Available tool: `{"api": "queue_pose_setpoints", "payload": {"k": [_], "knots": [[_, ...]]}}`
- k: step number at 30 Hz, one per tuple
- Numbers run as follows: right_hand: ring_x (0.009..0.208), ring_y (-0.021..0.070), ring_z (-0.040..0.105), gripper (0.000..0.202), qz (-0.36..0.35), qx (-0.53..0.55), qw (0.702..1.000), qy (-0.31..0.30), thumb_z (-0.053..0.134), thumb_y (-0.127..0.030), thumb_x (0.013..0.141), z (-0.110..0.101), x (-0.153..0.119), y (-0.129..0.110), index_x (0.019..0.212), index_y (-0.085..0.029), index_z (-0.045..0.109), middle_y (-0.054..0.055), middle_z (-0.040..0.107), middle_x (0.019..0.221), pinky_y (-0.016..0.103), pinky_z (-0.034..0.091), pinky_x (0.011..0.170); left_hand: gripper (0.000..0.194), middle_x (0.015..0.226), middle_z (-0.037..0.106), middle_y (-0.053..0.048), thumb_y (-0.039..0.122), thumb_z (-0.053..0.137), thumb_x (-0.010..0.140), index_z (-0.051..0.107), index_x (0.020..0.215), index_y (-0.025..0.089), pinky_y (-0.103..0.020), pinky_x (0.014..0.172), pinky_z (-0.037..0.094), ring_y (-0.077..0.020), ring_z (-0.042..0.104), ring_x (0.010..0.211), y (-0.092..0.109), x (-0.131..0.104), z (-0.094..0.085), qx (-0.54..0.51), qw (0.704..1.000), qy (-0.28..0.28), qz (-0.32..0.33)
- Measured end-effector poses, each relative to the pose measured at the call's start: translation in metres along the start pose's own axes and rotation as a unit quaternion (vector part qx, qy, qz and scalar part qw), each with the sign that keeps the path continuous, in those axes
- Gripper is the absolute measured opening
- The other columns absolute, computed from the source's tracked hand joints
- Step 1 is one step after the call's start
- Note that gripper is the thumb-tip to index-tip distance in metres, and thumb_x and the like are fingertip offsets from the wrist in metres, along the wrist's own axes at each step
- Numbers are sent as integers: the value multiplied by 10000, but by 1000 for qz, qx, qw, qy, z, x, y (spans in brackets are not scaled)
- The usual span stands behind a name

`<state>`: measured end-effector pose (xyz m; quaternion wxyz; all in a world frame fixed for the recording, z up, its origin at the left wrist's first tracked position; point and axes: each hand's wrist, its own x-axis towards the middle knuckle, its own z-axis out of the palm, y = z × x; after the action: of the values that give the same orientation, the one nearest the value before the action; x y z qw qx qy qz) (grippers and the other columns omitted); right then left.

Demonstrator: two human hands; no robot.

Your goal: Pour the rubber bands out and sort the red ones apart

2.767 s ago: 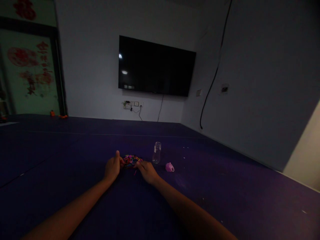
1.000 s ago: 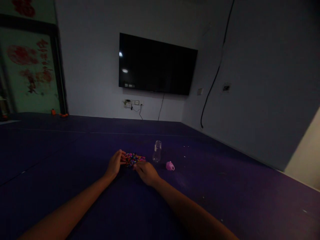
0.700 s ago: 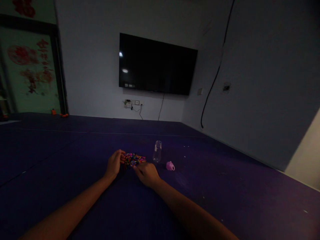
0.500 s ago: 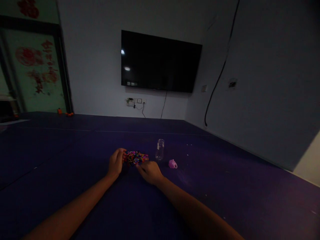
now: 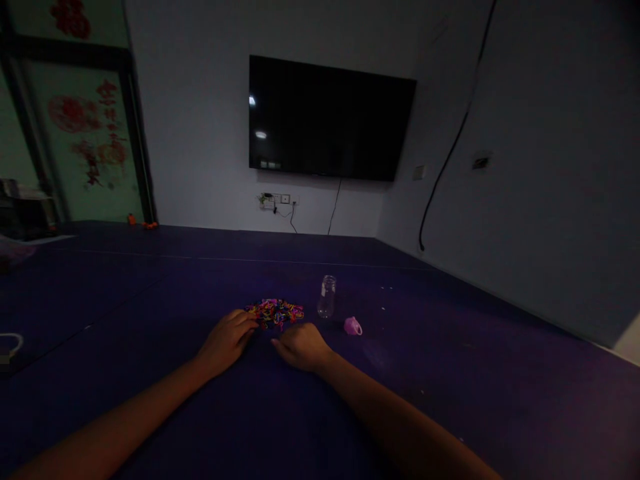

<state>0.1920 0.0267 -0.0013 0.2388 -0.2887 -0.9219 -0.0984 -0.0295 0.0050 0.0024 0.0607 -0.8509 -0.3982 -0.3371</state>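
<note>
A heap of small, colourful loops that look like hair ties (image 5: 274,312) lies on the dark purple floor. At its left edge rests my left hand (image 5: 230,339), fingers stretched out and fingertips touching the nearest loops. My right hand (image 5: 303,347) is curled closed just in front of the heap, thumb pointing left; whatever its fingers hold, if anything, is hidden. Right of the heap stands a clear bottle (image 5: 327,297), upright and without a lid. Beside the bottle a pink lid with a loop handle (image 5: 353,326) lies on the floor.
The purple floor (image 5: 200,427) runs to the back wall, where a black television (image 5: 330,120) hangs above sockets and cables. A white curved object (image 5: 15,341) shows at the left edge. Small orange items (image 5: 149,226) lie by the door frame.
My left hand has drawn back slightly and flattened beside the heap. My right hand has shifted slightly back from the heap's front edge. The view has turned a little left.
</note>
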Motion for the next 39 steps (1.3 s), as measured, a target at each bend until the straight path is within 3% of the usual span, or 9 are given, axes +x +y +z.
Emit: {"api": "queue_pose_setpoints", "payload": {"k": [9,16,24,28,39], "knots": [[564,143,561,464,-3,-29,999,-20,341,-375,958,-3,0,0,674,-178,651,74,672,670,261,326,528,334,1287,576,-54,181,466,850,628,1136,245,-463,1035,357,-243,456,1238,-3,-2,8,-4,997,-75,3],[547,150,553,510,-25,-17,1000,6,295,-374,970,-1,0,-2,651,-175,639,80,652,637,272,317,526,321,1272,586,-62,312,463,896,609,1176,253,-441,1036,349,-242,459,1239,-1,-1,6,-11,994,-111,-8],[564,138,572,471,-8,-35,999,-11,340,-352,967,-5,2,-4,645,-165,629,68,658,648,259,306,512,333,1261,572,-106,304,457,902,602,1182,197,-426,1000,392,-256,487,1199,1,-1,5,38,991,-130,-16],[602,131,595,422,0,-51,998,-38,384,-338,959,-9,3,-6,672,-150,631,58,673,686,243,324,529,329,1206,610,-112,286,429,915,604,1160,154,-405,986,412,-243,520,1160,4,0,2,51,991,-121,-23],[649,132,606,419,9,-76,994,-77,359,-325,970,-15,4,-10,736,-154,661,52,689,735,240,330,539,279,1072,677,-90,263,428,916,640,1068,164,-379,911,467,-218,594,1036,4,-1,3,62,995,-77,-13]]}}
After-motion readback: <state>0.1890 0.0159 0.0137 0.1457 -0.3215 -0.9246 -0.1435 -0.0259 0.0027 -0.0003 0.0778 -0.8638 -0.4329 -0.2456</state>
